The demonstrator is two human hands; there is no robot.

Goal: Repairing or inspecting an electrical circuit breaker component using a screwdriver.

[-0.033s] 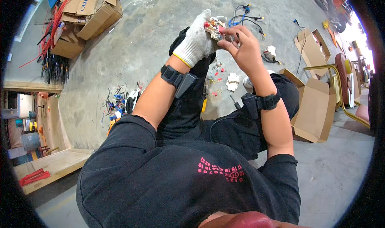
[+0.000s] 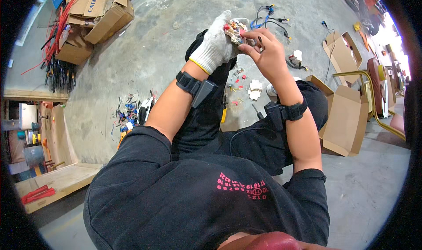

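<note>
My left hand (image 2: 216, 45), in a white knit glove with a yellow cuff, is closed around an opened white plastic electrical part (image 2: 235, 33). Red pieces and copper-coloured metal show inside it. From the right my bare right hand (image 2: 269, 51) reaches in, its thumb and fingertips bent together at the part's near edge. Something small and dark shows between its fingers, too small to name. Below the hands, small red and yellow pieces (image 2: 237, 81) lie scattered on the floor beside white plastic pieces (image 2: 255, 89).
Blue and black cables (image 2: 267, 19) lie beyond my hands. Open cardboard boxes (image 2: 345, 118) and a gold-framed chair (image 2: 373, 87) stand at right. Far left are a carton (image 2: 103, 19) and red wires (image 2: 52, 34). A pile of small parts (image 2: 129, 111) lies left of my leg.
</note>
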